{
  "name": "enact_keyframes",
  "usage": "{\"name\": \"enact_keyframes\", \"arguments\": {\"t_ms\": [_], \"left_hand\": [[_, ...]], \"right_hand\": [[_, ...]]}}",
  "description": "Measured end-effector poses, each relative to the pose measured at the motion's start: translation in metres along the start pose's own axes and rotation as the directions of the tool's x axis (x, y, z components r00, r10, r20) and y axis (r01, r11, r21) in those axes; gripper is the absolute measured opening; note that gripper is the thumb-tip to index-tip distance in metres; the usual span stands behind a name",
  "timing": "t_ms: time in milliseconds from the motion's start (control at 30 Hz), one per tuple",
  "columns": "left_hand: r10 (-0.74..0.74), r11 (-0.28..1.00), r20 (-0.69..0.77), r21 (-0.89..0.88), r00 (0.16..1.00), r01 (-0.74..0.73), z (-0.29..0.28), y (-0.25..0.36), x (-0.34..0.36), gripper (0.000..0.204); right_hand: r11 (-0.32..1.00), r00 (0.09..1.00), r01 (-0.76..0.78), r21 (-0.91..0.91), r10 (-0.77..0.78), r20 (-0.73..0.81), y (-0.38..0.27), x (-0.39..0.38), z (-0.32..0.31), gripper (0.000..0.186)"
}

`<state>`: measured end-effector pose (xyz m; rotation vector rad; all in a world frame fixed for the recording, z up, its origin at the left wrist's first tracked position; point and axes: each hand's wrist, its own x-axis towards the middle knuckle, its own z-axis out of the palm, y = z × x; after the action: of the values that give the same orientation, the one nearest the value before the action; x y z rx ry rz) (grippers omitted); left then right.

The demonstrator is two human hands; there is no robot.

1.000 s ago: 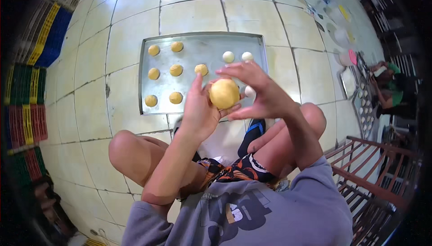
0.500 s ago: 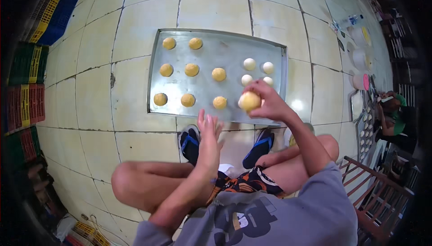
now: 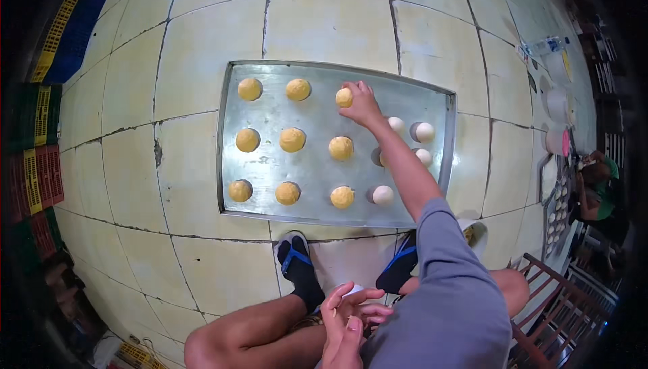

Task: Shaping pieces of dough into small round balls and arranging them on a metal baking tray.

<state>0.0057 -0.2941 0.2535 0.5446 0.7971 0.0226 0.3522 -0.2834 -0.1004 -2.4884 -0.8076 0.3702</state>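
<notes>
A wide metal tray [image 3: 405, 215] lies on the floor in front of me, with several yellow-coated dough balls [image 3: 292, 139] set in rows over its left and middle. At the far row my right hand [image 3: 362, 107] reaches across the tray, its fingers round a yellow dough ball [image 3: 344, 97] at the tray surface. White dough balls [image 3: 424, 132] sit at the right side, partly covered by my right forearm. Another white dough ball [image 3: 383, 195] stands in the near row. My left hand [image 3: 349, 318] is held back near my lap, empty, fingers apart and slightly curled.
A white bucket [image 3: 474, 234] stands by my right leg, partly hidden by my sleeve. Stacked plastic crates [image 3: 37, 173] line the left side. Far right are tubs [image 3: 557, 102], a plastic bottle [image 3: 548, 46], another tray of dough balls [image 3: 557, 210] and a person in green [image 3: 601, 187].
My right hand has carried the yellow dough ball from the tray's near right to its far row. My left hand has drawn back toward my lap. The view has shifted.
</notes>
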Motion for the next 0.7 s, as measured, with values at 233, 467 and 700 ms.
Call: {"name": "enact_keyframes", "arguments": {"t_ms": [233,467,700], "left_hand": [[-0.126,0.978,0.179,0.190,0.976,0.091,-0.005,0.024,0.015,0.049],[-0.245,0.921,0.400,0.381,0.883,0.082,0.005,0.030,0.019,0.031],[-0.094,0.850,0.352,0.516,0.931,-0.109,0.007,0.018,0.055,0.025]], "right_hand": [[0.978,0.948,0.111,-0.178,-0.051,0.315,0.024,-0.092,-0.158,0.055],[0.910,0.855,-0.194,-0.367,0.340,0.391,0.101,-0.282,-0.275,0.025],[0.919,0.861,-0.392,0.035,0.353,0.365,0.096,-0.333,-0.202,0.029]]}}
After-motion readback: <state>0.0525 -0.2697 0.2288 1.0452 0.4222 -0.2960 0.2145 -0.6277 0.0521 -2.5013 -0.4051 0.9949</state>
